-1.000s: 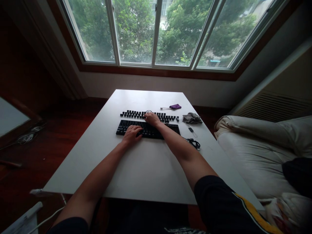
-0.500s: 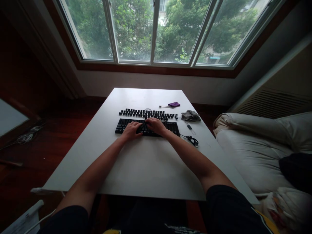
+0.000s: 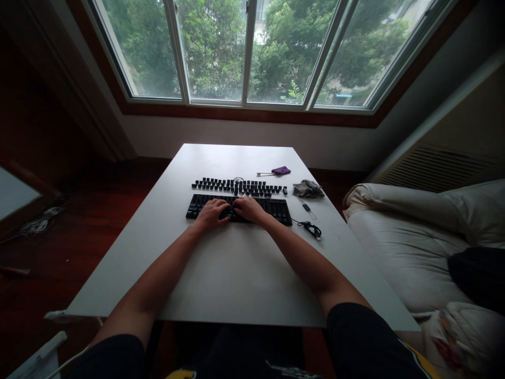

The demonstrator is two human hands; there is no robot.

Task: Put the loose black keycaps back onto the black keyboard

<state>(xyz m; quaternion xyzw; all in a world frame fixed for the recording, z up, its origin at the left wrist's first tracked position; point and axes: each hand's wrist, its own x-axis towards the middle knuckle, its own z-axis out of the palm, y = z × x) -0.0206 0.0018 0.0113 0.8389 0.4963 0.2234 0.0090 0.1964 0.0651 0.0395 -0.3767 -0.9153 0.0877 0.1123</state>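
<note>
A black keyboard (image 3: 282, 210) lies across the white table (image 3: 236, 273), partly covered by both my hands. My left hand (image 3: 212, 213) rests on its left-middle part, fingers stretched over the keys and thumb apart. Beside it, my right hand (image 3: 248, 209) is on the middle of the keyboard with its fingers bent and close together. Whatever lies between those fingertips is hidden or too small to make out. Just behind the keyboard, loose black keycaps (image 3: 258, 188) stand in rows.
Right of the keycaps lies a crumpled grey cloth (image 3: 307, 188), with a small dark tool with a wire loop (image 3: 306, 208) in front. A coiled black cable (image 3: 311, 229) sits at the keyboard's right. Farther back are a purple pouch (image 3: 281, 170) and a thin stick (image 3: 265, 174).
My right hand has come down and slightly nearer to me, from the keyboard's back edge by the keycap rows onto its keys. My left hand stays on the keyboard. The view has shifted slightly.
</note>
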